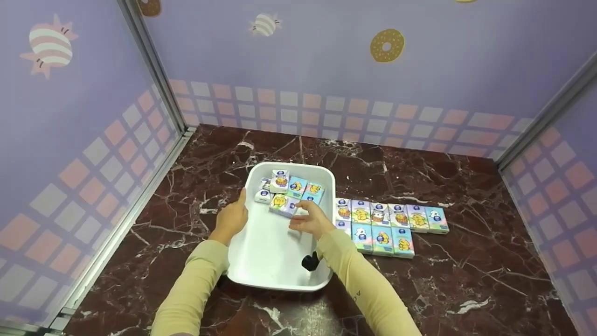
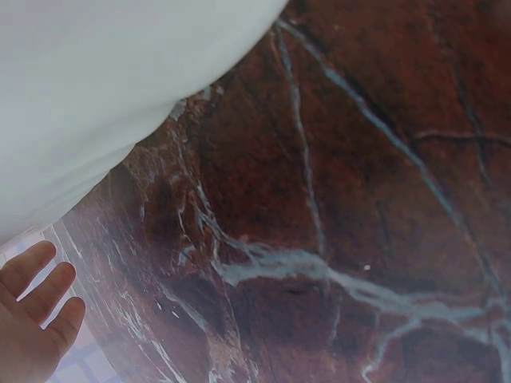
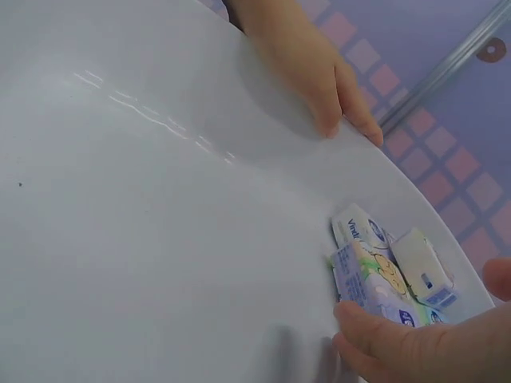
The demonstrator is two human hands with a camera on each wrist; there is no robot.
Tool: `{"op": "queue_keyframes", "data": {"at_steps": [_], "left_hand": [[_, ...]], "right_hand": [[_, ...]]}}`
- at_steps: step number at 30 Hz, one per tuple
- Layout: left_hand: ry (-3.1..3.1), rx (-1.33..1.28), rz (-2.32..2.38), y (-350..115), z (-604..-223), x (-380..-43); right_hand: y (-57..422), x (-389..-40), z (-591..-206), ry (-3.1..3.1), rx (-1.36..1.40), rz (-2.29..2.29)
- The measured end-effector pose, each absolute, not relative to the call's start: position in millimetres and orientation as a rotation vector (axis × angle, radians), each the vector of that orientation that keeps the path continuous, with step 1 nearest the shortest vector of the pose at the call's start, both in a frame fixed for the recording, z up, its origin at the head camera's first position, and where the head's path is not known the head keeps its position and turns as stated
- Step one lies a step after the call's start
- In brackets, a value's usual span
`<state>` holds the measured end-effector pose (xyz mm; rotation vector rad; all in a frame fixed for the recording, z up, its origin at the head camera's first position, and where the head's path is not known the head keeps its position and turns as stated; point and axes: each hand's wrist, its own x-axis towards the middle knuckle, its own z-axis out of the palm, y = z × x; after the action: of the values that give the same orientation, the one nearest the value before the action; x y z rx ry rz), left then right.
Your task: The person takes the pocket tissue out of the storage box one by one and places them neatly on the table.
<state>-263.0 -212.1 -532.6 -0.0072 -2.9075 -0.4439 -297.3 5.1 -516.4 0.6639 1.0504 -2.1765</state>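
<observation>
In the middle of the head picture we see a white tray (image 1: 270, 256), standing on a dark red marble table (image 1: 471, 261). The small packs (image 1: 297, 185) lie together in the upper part of this tray, and one white pack (image 1: 280, 182) is tilted over its neighbours. Our right hand (image 1: 313, 222) is inside the tray, right of its centre; its fingers are rather straight and released, with the tips just at the lower end of a lilac pack (image 1: 283, 205). Our left hand (image 1: 232, 218) is at the left rim, the thumb over the inner wall and the other fingers outside, loosely extended; whether it truly grasps the rim, we cannot tell. Just right of the tray, two rows of similar packs (image 1: 382, 240) lie side by side on the marble. We wear pale yellow sleeves (image 1: 186, 284), and behind the table stands a purple wall (image 1: 322, 56) with doughnut and sweet drawings.
</observation>
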Motion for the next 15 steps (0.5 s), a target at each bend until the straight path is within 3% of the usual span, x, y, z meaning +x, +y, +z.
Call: {"op": "queue_keyframes", "data": {"at_steps": [15], "left_hand": [[-2.930,0.017,-0.449,-211.4,-532.3,-263.3]], "right_hand": [[2.8,-302.4,-529.2,0.897,0.689,-2.328]]}}
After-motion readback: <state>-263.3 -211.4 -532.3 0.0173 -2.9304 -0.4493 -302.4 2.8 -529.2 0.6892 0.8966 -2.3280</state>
